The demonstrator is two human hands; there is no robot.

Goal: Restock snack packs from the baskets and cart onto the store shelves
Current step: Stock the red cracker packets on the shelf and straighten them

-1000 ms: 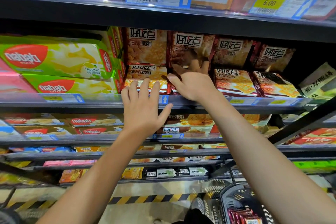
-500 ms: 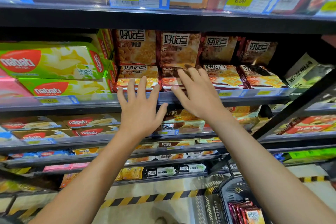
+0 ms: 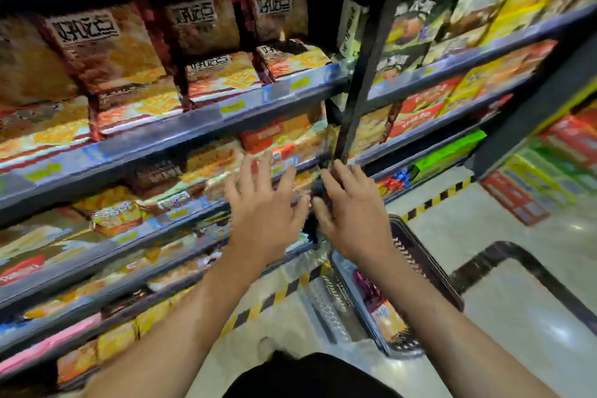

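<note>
My left hand (image 3: pixel 265 213) and my right hand (image 3: pixel 350 216) hover side by side in front of the lower shelves, fingers spread and holding nothing. Brown and orange snack packs (image 3: pixel 106 52) stand and lie in rows on the upper shelf (image 3: pixel 200 119) at the left. Below my right forearm stands a dark basket (image 3: pixel 423 265) with red and orange snack packs (image 3: pixel 384 317) inside. The picture is blurred by motion.
A black shelf upright (image 3: pixel 368 52) rises just behind my right hand. More shelves of boxed snacks (image 3: pixel 484 19) run to the right. Yellow-black floor tape (image 3: pixel 436 200) edges the shelf base. A dark curved cart or basket handle (image 3: pixel 517 255) lies on the pale floor at right.
Both hands have come down and off the upper shelf, away from the snack packs. The view has swung down and to the right, bringing the basket and floor into sight.
</note>
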